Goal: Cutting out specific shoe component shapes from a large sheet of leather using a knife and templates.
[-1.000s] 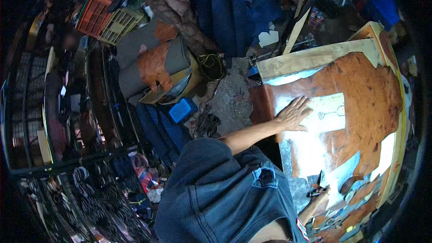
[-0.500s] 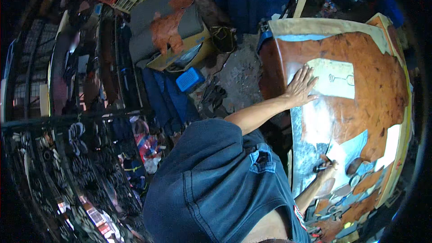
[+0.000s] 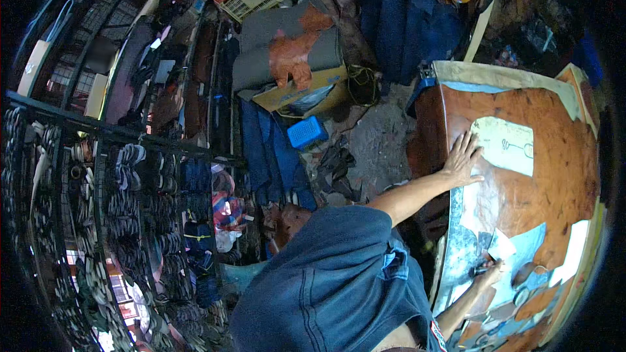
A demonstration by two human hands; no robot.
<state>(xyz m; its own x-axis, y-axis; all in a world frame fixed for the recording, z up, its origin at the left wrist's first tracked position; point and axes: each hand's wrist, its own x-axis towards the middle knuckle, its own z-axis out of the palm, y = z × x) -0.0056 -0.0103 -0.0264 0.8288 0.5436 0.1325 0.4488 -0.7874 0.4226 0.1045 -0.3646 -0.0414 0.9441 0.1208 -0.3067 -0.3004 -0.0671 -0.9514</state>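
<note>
Head fisheye; left of worn pair; faces down; hands (image 3: pixel 463 160) near, right of centre

This is a leather workshop: a broad brown hide (image 3: pixel 561 163) covers much of the desk (image 3: pixel 482 73), topped by a pale card pattern (image 3: pixel 507 142), and leather scraps (image 3: pixel 536 303) litter the desk's near end. Left of the desk are a grey roll (image 3: pixel 255 58) bearing a leather offcut (image 3: pixel 291 62) and, farther off, crowded metal racks (image 3: pixel 117 132).
</note>
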